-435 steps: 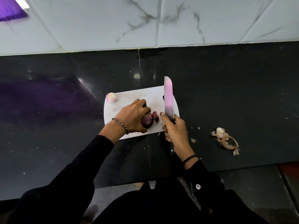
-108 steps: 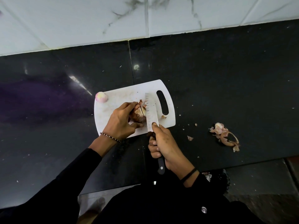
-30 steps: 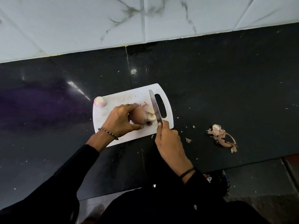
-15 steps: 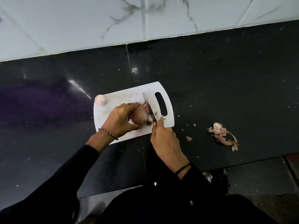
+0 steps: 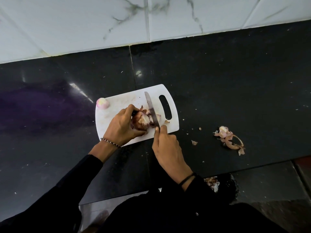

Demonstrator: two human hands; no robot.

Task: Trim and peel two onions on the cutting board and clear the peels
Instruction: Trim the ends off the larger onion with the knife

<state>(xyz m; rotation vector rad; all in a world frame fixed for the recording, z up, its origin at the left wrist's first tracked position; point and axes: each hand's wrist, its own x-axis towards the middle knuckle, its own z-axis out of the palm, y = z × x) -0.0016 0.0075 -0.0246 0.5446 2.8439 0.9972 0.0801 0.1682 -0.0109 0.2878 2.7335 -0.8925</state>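
Note:
A white cutting board [image 5: 117,101] with a handle slot lies on the black counter. My left hand [image 5: 122,126] grips a brown-skinned onion [image 5: 140,123] on the board's near half. My right hand [image 5: 165,148] holds a knife [image 5: 151,108]; its blade stands edge-down against the onion's right end, tip pointing away from me. A cut piece and loose skin [image 5: 157,117] lie just right of the blade. A peeled pale onion [image 5: 102,103] sits at the board's far left corner.
A pile of onion peels [image 5: 229,138] lies on the counter to the right of the board, with small scraps [image 5: 194,142] between them. The marble tiled wall [image 5: 151,19] rises behind. The counter's front edge [image 5: 252,163] runs close to my body.
The knife blade has swung a little, its tip now pointing further from me, and it sits on the onion's right end. My left hand keeps its grip on the onion.

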